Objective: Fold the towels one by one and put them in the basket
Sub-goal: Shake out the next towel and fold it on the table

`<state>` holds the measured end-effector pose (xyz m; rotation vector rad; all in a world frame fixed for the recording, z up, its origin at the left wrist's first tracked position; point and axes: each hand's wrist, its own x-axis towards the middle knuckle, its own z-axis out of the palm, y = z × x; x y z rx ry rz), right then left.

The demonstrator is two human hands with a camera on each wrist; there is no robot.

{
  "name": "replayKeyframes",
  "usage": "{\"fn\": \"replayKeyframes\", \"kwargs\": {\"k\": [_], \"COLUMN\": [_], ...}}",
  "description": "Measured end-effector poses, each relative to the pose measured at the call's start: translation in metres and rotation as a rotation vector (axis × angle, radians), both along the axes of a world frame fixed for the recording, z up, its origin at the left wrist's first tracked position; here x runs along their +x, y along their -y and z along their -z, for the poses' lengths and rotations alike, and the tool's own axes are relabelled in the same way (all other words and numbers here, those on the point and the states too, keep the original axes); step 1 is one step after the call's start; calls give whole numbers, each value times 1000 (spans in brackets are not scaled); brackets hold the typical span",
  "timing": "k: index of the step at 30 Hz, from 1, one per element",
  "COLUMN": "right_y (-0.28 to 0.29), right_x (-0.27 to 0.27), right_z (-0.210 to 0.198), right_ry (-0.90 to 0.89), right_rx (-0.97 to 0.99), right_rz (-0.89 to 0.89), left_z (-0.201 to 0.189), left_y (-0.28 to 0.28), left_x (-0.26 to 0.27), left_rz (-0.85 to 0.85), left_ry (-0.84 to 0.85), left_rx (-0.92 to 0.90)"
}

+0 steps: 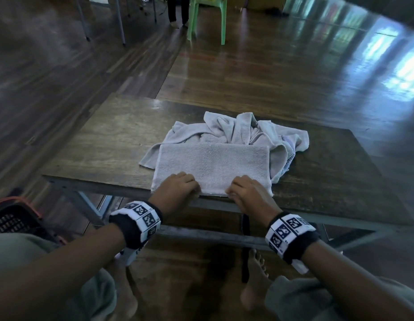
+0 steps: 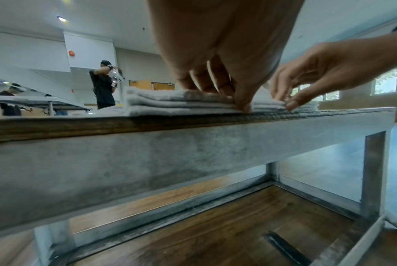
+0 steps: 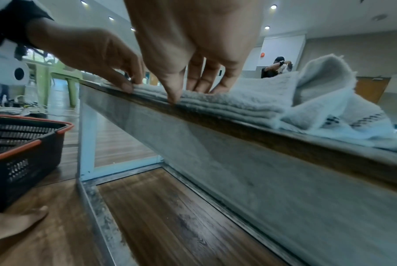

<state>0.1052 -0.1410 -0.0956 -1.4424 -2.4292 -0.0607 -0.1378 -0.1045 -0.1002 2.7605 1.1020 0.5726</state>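
Observation:
A grey towel (image 1: 213, 166), folded into a flat layered rectangle, lies at the near edge of the wooden table (image 1: 104, 140). My left hand (image 1: 189, 185) pinches its near edge left of middle, fingers on top and thumb at the edge (image 2: 231, 100). Just to the right, my right hand (image 1: 236, 187) pinches the same edge in the same way (image 3: 188, 95). Behind the folded towel lies a crumpled heap of grey towels (image 1: 247, 130), one with a dark checked border. The black basket (image 1: 16, 218) with an orange rim stands on the floor to my left (image 3: 26, 144).
The table has a metal frame and a low shelf underneath. My bare feet (image 1: 254, 281) rest on the floor below it. A green plastic chair (image 1: 208, 17) and a standing person's legs (image 1: 176, 10) are far behind the table.

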Motion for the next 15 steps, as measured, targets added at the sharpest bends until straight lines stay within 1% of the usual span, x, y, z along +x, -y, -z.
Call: {"fn": "replayKeyframes", "kwargs": {"k": [3,7,9,12,15], "right_y": [4,13,14,6,-11], "right_x": [26,61,68,62,30], "right_z": [3,4,1,-13,-28], "right_ry": [-58,-86,-84,-82,-57], "right_rx": [2,-18,-9,67,151], "right_rz": [36,70,127,212,231], "left_z": [1,6,5,-3,-14], "left_y": [-9,-8,-7,-7,-10], "left_x": [-16,-42,-52,-55,-34], "left_rz": [-14,-18,-67,-172,-266], "left_ry": [28,46,68,47,64], "left_rx": [-75,-40,-22,16,13]}}
